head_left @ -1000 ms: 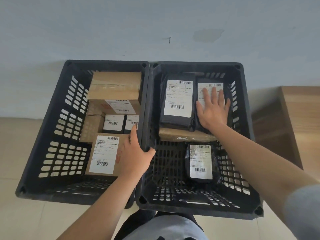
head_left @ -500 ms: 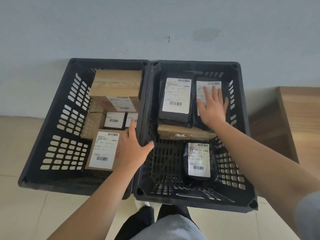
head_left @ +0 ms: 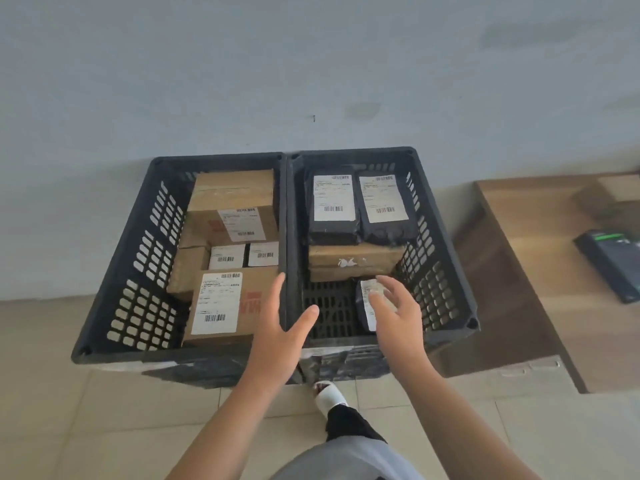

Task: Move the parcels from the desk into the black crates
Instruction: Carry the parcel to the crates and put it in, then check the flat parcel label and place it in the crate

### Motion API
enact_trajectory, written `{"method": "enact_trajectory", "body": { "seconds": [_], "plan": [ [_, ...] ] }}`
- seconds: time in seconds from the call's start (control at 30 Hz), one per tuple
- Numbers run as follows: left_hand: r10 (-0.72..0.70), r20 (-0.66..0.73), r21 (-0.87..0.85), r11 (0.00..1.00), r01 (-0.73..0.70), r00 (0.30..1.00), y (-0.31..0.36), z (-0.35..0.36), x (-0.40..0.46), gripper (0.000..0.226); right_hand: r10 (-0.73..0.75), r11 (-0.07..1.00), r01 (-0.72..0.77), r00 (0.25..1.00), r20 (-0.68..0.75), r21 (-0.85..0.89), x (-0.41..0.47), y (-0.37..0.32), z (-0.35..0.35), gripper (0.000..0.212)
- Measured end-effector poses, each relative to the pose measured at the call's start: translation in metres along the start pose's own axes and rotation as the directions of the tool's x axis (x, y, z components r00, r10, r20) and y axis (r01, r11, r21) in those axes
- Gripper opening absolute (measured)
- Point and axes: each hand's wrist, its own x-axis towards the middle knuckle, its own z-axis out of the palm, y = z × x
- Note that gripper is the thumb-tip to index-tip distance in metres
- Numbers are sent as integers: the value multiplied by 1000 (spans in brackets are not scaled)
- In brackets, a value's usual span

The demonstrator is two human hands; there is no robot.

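Two black crates [head_left: 138,258], brown boxes [head_left: 230,194], black label-bearing bags [head_left: 332,206]

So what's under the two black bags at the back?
The two black bags lie on a brown box in the right crate. Only its front shows; the bags cover the rest.

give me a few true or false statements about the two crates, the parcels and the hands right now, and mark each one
1. Both hands hold nothing. True: the left hand and right hand are open.
2. Two black bagged parcels lie side by side at the far end of the right crate. True.
3. The left crate holds only black bags. False: it holds mostly cardboard boxes.
4. The desk stands left of the crates. False: it is on the right.
5. The right hand presses on the far bags. False: it hovers near the crate's near end.
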Motion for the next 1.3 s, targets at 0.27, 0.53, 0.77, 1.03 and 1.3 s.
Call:
{"method": "enact_trajectory", "body": {
  "seconds": [0.27,0.53,0.77,1.03,1.3],
  "plan": [
    [-36,237,-173,982,79,971,-23,7,-99,57,-29,998,32,998,-54,59,-136,18,-18,24],
    [-20,541,-213,964,160,841,10,63,-160,44,39,989,11,943,-330,149,-213,37,-112,21],
    [2,602,-166,979,123,799,32,145,-194,33,113,961,52,822,-558,270,-233,73,-190,28],
    [13,641,-80,996,49,768,74,286,-231,23,116,916,170,754,-647,362,-224,106,-341,23],
    [9,608,-17,1000,1,794,96,389,-243,24,206,855,189,732,-650,483,-196,151,-441,24]
  ]
}}
